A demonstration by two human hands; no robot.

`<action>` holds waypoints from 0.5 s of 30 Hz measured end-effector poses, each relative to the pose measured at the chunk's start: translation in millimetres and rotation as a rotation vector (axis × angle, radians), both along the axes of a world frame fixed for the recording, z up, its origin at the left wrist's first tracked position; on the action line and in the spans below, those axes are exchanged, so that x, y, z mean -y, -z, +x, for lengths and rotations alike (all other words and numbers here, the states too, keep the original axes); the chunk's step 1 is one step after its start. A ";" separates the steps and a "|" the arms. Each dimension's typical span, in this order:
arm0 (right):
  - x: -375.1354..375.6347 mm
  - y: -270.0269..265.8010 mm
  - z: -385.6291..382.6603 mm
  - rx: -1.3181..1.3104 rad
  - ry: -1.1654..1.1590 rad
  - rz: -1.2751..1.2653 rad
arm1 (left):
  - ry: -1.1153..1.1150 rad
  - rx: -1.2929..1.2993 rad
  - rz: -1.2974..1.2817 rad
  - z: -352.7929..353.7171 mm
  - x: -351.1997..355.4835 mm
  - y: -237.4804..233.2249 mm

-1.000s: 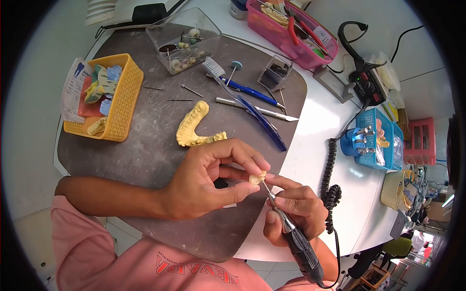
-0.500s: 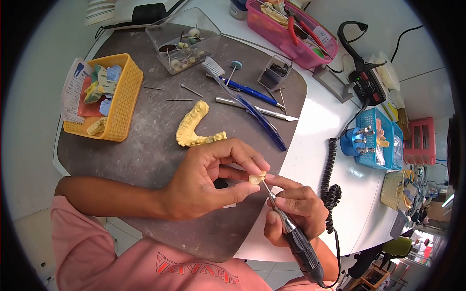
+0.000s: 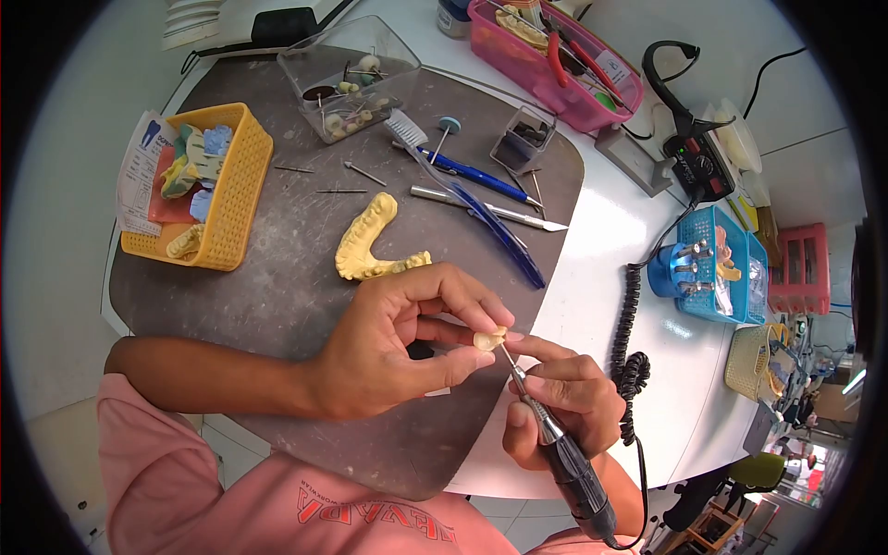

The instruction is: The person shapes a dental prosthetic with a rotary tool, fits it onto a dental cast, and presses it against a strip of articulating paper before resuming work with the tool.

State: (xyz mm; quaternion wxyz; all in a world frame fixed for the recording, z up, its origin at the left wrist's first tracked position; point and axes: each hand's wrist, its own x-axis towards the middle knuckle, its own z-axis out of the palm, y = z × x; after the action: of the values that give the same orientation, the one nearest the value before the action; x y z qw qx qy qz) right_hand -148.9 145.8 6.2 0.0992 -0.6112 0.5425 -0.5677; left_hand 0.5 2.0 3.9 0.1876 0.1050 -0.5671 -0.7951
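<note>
Between the thumb and fingertips of my left hand [image 3: 393,347] is a small cream dental crown piece [image 3: 486,341], partly covered by the fingers. My right hand [image 3: 578,398] grips a black and silver dental handpiece [image 3: 575,476] like a pen. Its thin bur tip points up and left and meets the edge of the crown piece; whether it spins cannot be seen. Just beyond my left hand lies a yellow plaster dental model [image 3: 361,245], a curved arch with its near end partly hidden by that hand.
A blue toothbrush [image 3: 495,227], a craft knife [image 3: 481,207] and loose burs lie on the grey mat [image 3: 305,296]. Around it stand a yellow basket [image 3: 242,185], a clear box [image 3: 388,55], a pink bin [image 3: 564,102] and a blue basket [image 3: 708,227]. A coiled cord [image 3: 627,319] runs right of my hands.
</note>
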 end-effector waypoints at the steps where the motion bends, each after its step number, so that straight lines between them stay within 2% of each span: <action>1: -0.1 0.2 0.2 0.008 0.001 0.003 | 0.000 -0.003 0.000 -0.1 0.1 0.3; 15: -0.4 0.8 0.3 0.013 -0.005 -0.004 | -0.006 0.001 -0.013 -0.1 0.0 0.2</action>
State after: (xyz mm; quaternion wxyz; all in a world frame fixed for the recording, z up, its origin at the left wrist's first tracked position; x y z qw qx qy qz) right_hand -148.5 146.3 5.4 0.1030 -0.6092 0.5391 -0.5724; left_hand 0.4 2.0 3.6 0.1905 0.1060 -0.5719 -0.7908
